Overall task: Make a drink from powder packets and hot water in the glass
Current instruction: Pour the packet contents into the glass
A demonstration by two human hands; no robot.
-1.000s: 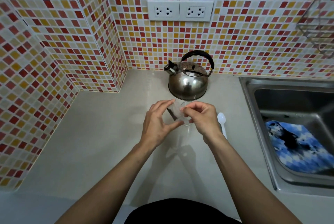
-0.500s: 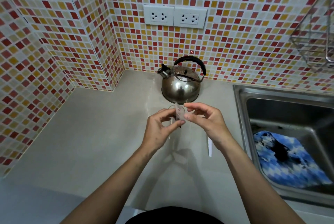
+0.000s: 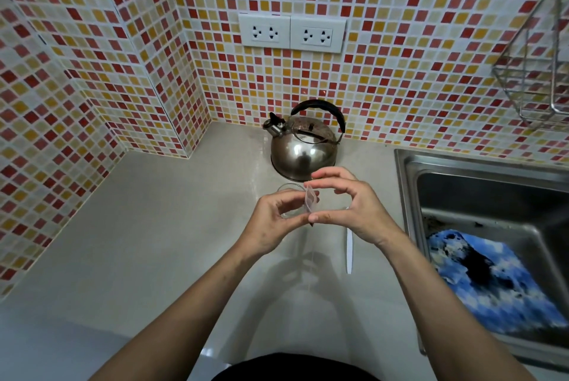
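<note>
Both hands meet over a clear glass [image 3: 291, 200] that stands on the grey bench [image 3: 154, 226] just in front of a steel kettle [image 3: 303, 149]. The left hand [image 3: 271, 223] and the right hand [image 3: 354, 208] each pinch a small clear plastic packet [image 3: 310, 200], held upright above the glass rim; each grip is clamped on it, thumb against fingertips. A white plastic spoon [image 3: 349, 249] lies on the bench just right of the glass, partly under the right wrist. A blue-and-white cloth [image 3: 492, 282] sits in the steel sink [image 3: 409, 171] to the right.
</note>
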